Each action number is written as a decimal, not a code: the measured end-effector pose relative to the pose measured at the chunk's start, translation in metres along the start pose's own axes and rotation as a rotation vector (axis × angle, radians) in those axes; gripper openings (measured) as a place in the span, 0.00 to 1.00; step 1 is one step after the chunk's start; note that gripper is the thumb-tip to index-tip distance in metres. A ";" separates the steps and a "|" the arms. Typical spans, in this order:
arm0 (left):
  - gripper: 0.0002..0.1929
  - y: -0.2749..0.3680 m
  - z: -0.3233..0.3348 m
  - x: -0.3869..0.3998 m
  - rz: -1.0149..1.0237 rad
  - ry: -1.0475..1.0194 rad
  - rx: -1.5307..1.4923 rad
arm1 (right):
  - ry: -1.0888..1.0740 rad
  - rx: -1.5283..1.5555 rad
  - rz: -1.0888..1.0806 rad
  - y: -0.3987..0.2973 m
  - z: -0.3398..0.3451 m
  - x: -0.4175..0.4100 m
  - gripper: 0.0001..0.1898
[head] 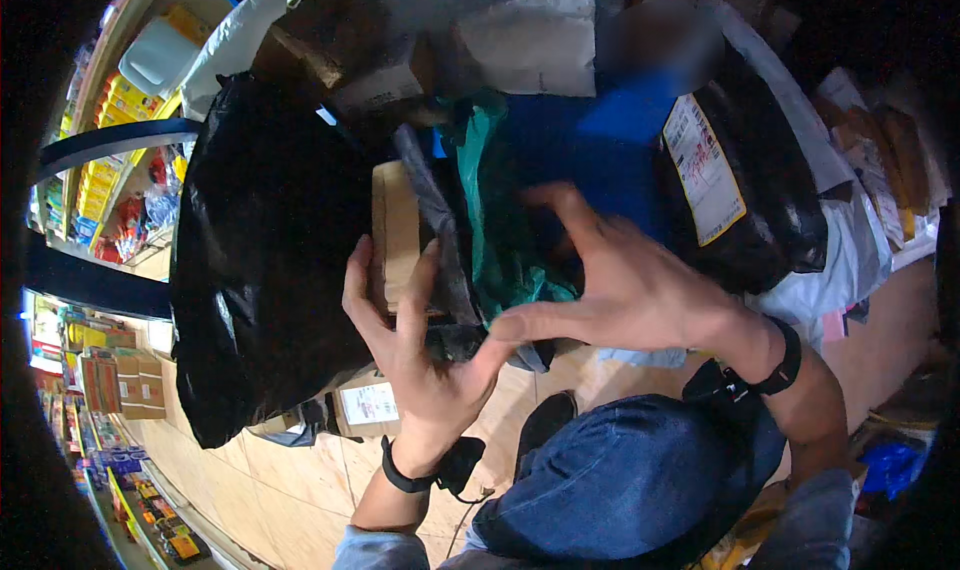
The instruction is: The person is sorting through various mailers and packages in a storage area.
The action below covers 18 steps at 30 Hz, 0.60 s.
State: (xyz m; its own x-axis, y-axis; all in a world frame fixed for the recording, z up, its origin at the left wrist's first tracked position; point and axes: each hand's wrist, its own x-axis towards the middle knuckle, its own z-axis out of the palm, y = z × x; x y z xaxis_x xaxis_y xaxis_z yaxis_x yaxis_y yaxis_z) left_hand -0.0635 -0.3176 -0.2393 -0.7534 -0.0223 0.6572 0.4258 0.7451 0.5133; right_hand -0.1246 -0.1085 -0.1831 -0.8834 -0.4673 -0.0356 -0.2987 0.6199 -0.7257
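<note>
My left hand (427, 352) reaches from below over a narrow brown cardboard box (400, 232), its fingers spread over the box's lower end and a grey plastic package (442, 240) beside it. Above and right of it, my right hand (637, 285) is slightly blurred, fingers apart, over a crumpled green plastic bag (480, 195). The two thumbs meet or overlap near the bag's lower edge. Left of the box lies a large black plastic package (262, 270). To the right is another black plastic package (750, 172) with a shipping label (705, 168) that bears writing.
White packages (532, 44) and cardboard boxes (382, 74) lie at the top. A blue surface (600, 142) shows between the parcels. Stocked store shelves (112, 157) line the left side. Stacked cartons (139, 382) and a labelled cardboard parcel (371, 405) rest on the tiled floor. More parcels (885, 157) are piled right.
</note>
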 end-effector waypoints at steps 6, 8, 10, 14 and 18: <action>0.22 -0.002 0.011 0.002 -0.005 0.019 -0.006 | 0.378 -0.063 -0.283 0.003 0.015 0.015 0.39; 0.20 -0.003 0.011 0.001 0.019 0.011 0.020 | 0.378 -0.077 -0.278 0.004 0.019 0.022 0.32; 0.17 -0.005 0.011 0.001 0.048 0.021 0.056 | 0.393 -0.094 -0.334 0.005 0.017 0.022 0.26; 0.21 -0.016 0.012 0.002 -0.185 0.213 -0.186 | 0.253 0.444 0.053 0.015 -0.002 -0.002 0.13; 0.26 -0.022 0.009 0.000 -0.125 0.227 -0.132 | 0.442 0.071 -0.138 0.039 -0.023 -0.016 0.12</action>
State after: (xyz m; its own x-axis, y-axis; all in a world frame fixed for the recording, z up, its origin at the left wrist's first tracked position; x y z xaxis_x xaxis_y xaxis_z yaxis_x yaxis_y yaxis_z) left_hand -0.0774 -0.3277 -0.2559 -0.6790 -0.2679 0.6835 0.4097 0.6343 0.6556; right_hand -0.1299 -0.0623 -0.1953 -0.9109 -0.2193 0.3495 -0.4123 0.5187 -0.7490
